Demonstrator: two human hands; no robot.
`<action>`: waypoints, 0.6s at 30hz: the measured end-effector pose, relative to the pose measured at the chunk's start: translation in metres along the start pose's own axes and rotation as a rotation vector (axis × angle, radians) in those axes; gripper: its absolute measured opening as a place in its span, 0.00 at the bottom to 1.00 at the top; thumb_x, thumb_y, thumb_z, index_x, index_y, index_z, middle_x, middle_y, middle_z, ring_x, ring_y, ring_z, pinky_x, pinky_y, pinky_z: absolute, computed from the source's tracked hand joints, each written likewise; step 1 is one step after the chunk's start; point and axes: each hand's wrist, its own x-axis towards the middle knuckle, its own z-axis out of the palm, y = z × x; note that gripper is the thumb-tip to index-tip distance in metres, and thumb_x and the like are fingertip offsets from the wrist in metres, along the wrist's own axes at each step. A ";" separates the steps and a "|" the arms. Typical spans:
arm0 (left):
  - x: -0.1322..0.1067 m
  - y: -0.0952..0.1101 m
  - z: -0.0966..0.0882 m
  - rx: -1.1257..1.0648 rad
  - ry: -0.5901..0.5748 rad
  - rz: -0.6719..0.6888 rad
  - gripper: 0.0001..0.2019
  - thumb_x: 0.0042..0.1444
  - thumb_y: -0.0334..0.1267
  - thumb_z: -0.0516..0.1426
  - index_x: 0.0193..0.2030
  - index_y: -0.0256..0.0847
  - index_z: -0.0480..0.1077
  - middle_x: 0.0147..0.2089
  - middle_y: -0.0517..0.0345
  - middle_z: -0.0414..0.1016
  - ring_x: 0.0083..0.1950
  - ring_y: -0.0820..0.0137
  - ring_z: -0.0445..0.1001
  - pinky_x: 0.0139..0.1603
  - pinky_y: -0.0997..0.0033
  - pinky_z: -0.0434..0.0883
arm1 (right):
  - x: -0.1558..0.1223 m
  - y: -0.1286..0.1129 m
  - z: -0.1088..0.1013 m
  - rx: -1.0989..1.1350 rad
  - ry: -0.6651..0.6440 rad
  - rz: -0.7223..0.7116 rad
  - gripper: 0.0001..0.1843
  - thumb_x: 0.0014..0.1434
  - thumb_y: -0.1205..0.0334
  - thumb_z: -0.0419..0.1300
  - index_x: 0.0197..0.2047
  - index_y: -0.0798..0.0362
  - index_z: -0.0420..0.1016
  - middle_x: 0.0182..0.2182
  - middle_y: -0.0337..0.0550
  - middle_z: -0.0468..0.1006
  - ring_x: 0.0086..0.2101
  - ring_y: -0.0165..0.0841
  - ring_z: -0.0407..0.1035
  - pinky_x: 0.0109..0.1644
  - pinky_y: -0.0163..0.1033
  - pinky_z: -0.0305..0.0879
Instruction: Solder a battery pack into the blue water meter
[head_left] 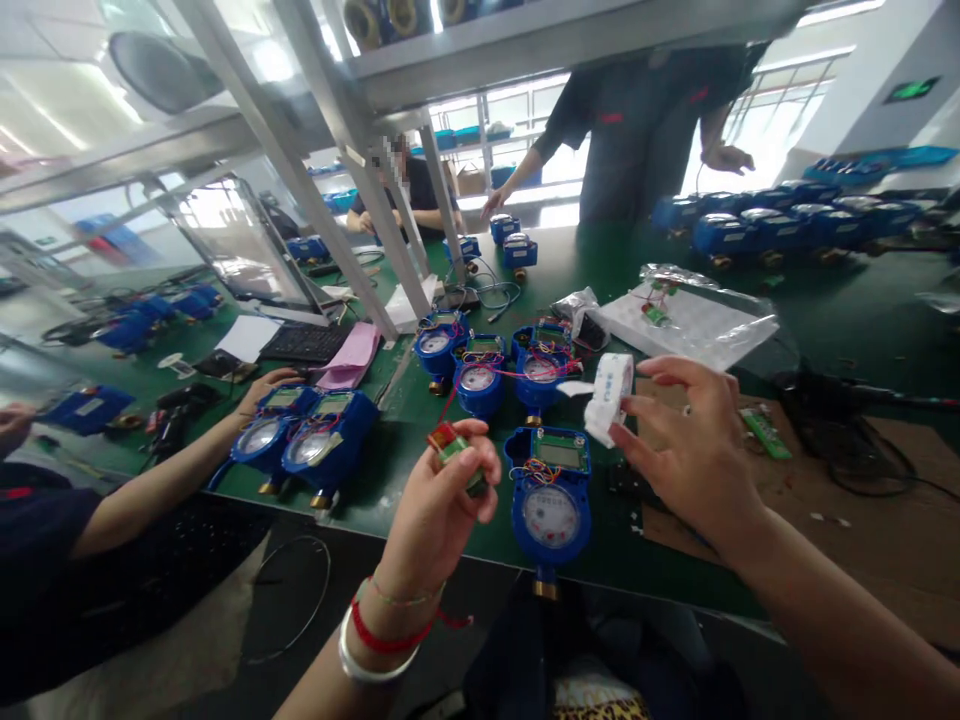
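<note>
My left hand (442, 505) is closed round a small green and red circuit part (448, 446), held up above the table's front edge. My right hand (686, 450) pinches a white roll of labels (611, 395) between thumb and fingers, just right of the part. Directly below and between my hands stands an open blue water meter (550, 495) with coloured wires and a round dial. Three more open blue meters (480, 375) sit behind it on the green table (420, 480).
A co-worker's arm (172, 480) on the left rests by two blue meters (307, 440). A standing person (637, 130) is at the far side. A plastic tray (690, 320), a keyboard (304, 342), brown cardboard (862, 520) and black cables (862, 450) lie around.
</note>
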 end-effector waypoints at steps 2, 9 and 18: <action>0.002 -0.001 0.012 0.078 -0.069 0.021 0.12 0.54 0.38 0.64 0.42 0.38 0.68 0.36 0.59 0.71 0.29 0.77 0.69 0.18 0.84 0.64 | 0.000 -0.016 0.000 0.047 -0.012 -0.083 0.08 0.61 0.60 0.63 0.41 0.55 0.75 0.46 0.51 0.74 0.45 0.43 0.67 0.51 0.50 0.65; 0.000 -0.005 0.032 0.278 -0.087 0.063 0.12 0.52 0.36 0.65 0.34 0.38 0.64 0.37 0.61 0.69 0.24 0.81 0.67 0.19 0.81 0.63 | 0.007 -0.041 -0.004 0.186 -0.141 -0.210 0.03 0.65 0.65 0.58 0.42 0.55 0.69 0.44 0.50 0.77 0.54 0.43 0.66 0.65 0.58 0.51; -0.011 -0.018 0.036 0.224 -0.067 -0.052 0.11 0.53 0.33 0.63 0.37 0.39 0.64 0.26 0.67 0.66 0.22 0.81 0.63 0.21 0.82 0.63 | -0.002 -0.047 0.009 0.239 -0.171 0.041 0.15 0.71 0.58 0.45 0.49 0.58 0.67 0.44 0.52 0.75 0.50 0.41 0.67 0.57 0.48 0.62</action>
